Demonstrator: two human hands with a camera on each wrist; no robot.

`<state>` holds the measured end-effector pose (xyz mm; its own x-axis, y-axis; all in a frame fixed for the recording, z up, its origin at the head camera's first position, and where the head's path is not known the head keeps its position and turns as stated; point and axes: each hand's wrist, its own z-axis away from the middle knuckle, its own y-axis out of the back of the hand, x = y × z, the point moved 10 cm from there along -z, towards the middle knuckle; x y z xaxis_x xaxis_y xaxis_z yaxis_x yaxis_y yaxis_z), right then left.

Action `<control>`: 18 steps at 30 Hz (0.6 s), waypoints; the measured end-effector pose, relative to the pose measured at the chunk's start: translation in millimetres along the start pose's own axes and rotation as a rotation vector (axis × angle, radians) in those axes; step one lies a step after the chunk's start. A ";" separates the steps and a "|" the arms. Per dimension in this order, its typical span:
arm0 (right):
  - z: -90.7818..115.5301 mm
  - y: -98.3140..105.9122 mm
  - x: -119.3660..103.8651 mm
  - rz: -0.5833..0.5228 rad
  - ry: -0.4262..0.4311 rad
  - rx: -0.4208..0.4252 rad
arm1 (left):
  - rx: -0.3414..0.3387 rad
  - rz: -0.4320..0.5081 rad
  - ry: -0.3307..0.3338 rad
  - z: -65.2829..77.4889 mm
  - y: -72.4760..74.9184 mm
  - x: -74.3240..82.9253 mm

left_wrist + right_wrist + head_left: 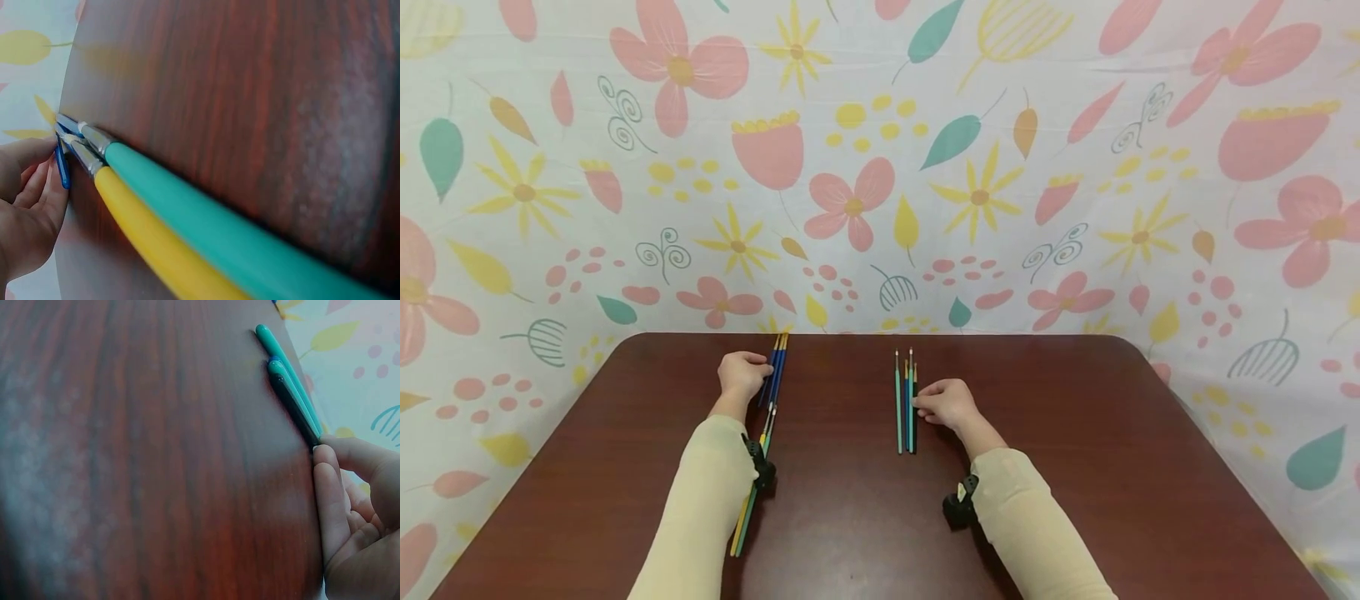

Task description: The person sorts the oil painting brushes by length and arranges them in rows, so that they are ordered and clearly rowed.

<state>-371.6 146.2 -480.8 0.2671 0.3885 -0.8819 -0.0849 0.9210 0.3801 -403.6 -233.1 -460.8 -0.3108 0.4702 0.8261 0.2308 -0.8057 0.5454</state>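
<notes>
At the back left of the table, my left hand [742, 372] pinches a blue paintbrush [765, 392] between thumb and fingers. More blue paintbrushes [780, 367] lie just to its right, tips toward the far edge. Nearer, a yellow paintbrush [144, 240] and a green paintbrush [187, 219] lie side by side, partly hidden by the left forearm in the head view. My right hand [950, 402] holds a black paintbrush [290, 406] with its thumb and fingertips. Left of that brush lie two teal paintbrushes [898, 417] with a blue one between them, all roughly parallel.
The dark red-brown wooden table [835, 500] has rounded far corners. Its far edge meets a white cloth backdrop [865, 275] with printed flowers and leaves. A strip of bare wood lies between the two brush groups. Each wrist carries a small black camera [958, 504].
</notes>
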 end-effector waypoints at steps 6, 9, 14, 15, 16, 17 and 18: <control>1.8 -0.7 -1.3 -0.016 0.010 -0.017 | 0.015 0.016 0.008 1.3 -0.7 2.0; 3.4 0.0 -3.1 -0.022 0.025 -0.021 | 0.015 0.030 0.013 3.0 -1.2 2.8; 1.3 -0.1 0.1 -0.021 0.012 -0.015 | 0.018 0.052 0.016 4.5 -0.4 2.9; 0.1 -0.3 0.8 -0.020 0.007 -0.011 | 0.015 0.065 0.017 4.9 -0.1 2.5; -0.8 -0.6 1.1 -0.018 0.006 -0.009 | 0.013 0.070 0.014 4.8 0.2 2.1; -1.6 -1.0 1.5 -0.017 0.003 -0.006 | 0.009 0.078 0.011 4.7 0.5 1.6; -2.2 -1.2 1.3 -0.016 0.005 -0.005 | 0.007 0.088 0.009 4.6 0.9 1.2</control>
<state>-373.3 145.7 -483.0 0.2633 0.3743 -0.8891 -0.0858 0.9271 0.3649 -399.6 -231.6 -458.7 -0.2975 0.3942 0.8695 0.2639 -0.8413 0.4717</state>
